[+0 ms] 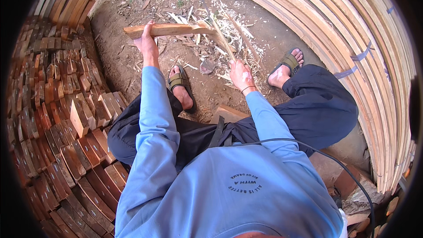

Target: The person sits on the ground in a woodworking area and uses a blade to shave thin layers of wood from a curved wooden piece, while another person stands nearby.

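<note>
Pale blue sleeves [152, 110] cover both arms, which reach forward over dark trousers [317, 101] toward bare, dusty ground [119, 6]. The left arm extends almost straight ahead, and its hand [147, 46] rises past the left foot. Its fingers are closed on a piece of wood [178, 29] near the left end, with the rest of the piece lying crosswise to the right. This wood is above the ground, out in front of the lap.

The right forearm slants inward and forward, so that the right hand [241, 76] sits between the two feet, nearer the body than the left. Its fingers are curled round the near end of a long, thin tool [226, 45], which points away and leftward across the wood's right end; whether the two touch there I cannot tell. A dark band [249, 89] circles the right wrist.

Pale shavings [238, 15] litter the ground around and beyond the tool. Olive sandals [187, 84] are on both feet, set apart. Stacked wooden blocks [57, 136] fill the left side, and long planks [326, 15] curve along the right.
</note>
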{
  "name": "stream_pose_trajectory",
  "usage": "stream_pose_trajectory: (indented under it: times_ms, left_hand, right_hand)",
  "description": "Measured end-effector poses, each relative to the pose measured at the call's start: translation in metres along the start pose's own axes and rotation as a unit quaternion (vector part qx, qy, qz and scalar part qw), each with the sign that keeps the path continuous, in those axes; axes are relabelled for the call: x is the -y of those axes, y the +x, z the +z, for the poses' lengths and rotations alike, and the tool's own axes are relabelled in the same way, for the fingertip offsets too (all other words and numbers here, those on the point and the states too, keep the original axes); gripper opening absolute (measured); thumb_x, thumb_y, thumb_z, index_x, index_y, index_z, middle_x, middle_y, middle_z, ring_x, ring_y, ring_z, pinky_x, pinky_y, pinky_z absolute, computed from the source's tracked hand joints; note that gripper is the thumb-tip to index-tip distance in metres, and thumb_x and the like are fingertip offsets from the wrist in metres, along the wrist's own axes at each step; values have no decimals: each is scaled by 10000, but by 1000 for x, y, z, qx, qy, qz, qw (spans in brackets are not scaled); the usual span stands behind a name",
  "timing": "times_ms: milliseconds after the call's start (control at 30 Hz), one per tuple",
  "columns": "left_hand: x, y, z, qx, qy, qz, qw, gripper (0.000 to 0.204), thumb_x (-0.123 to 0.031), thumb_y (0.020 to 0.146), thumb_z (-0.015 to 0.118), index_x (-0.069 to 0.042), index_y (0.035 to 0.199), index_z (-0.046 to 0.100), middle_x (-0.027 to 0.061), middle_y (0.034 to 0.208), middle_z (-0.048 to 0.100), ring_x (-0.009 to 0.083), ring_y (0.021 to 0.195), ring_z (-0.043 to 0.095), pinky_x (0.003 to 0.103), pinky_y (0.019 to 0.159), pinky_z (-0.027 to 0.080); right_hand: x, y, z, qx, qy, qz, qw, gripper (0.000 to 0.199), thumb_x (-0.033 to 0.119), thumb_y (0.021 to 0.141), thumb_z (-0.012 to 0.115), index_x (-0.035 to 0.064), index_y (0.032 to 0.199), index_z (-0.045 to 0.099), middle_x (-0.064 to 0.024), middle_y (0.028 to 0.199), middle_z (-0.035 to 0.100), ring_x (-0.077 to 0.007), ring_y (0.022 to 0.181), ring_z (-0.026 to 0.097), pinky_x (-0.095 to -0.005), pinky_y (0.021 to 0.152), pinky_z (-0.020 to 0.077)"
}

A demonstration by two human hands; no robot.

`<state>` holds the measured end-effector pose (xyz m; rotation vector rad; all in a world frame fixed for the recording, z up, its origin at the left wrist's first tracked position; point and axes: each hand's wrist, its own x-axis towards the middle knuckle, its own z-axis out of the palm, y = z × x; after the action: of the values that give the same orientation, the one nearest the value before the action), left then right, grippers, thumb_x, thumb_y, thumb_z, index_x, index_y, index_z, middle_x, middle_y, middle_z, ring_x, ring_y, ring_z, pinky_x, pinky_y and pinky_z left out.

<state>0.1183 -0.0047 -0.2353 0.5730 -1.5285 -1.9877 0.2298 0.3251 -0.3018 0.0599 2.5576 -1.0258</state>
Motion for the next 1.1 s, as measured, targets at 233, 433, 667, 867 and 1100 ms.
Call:
stream_pose_trajectory:
  times_ms: [233, 433, 667, 867, 1100]
  left_hand:
    - [-1, 1, 8, 4, -11, -5, 1000, 310, -37, 784, 717, 82, 1050, 613, 138, 981, 697, 208, 911, 670, 329, 844, 525]
    - [3, 5, 2, -3, -7, 2, 1000, 306, -46, 762, 745, 69, 1022, 632, 124, 961, 692, 201, 903, 663, 317, 850, 517]
    - [2, -1, 8, 5, -30, -8, 1000, 384, -36, 754, 747, 77, 1081, 582, 136, 970, 689, 210, 921, 663, 341, 877, 520]
    - [5, 6, -1, -3, -22, -1, 1000, 350, -15, 764, 727, 84, 1073, 595, 144, 983, 684, 211, 935, 661, 344, 876, 516]
    - [9, 4, -1, -26, -11, 10, 1000, 312, -18, 764, 730, 81, 1033, 606, 140, 966, 680, 220, 921, 661, 345, 901, 503]
  right_hand:
    - [-7, 18, 1, -40, -18, -27, 999, 398, 261, 980, 453, -53, 818, 636, -287, 806, 651, -450, 796, 655, -507, 735, 534]
    - [-41, 11, 31, 19, -83, -21, 996, 328, 209, 973, 448, -30, 822, 615, -242, 776, 661, -407, 749, 662, -514, 699, 522]
    - [-63, 13, 44, -7, -88, 7, 996, 285, 166, 936, 455, -1, 845, 668, -218, 747, 668, -390, 688, 671, -483, 627, 548]
    - [-11, 11, 5, -17, -7, -7, 1000, 363, 225, 971, 435, -44, 901, 668, -261, 777, 660, -428, 727, 662, -504, 671, 540]
    - [-7, 21, 3, -63, -8, -43, 997, 414, 294, 970, 462, -60, 849, 639, -301, 773, 629, -435, 766, 652, -518, 715, 511]
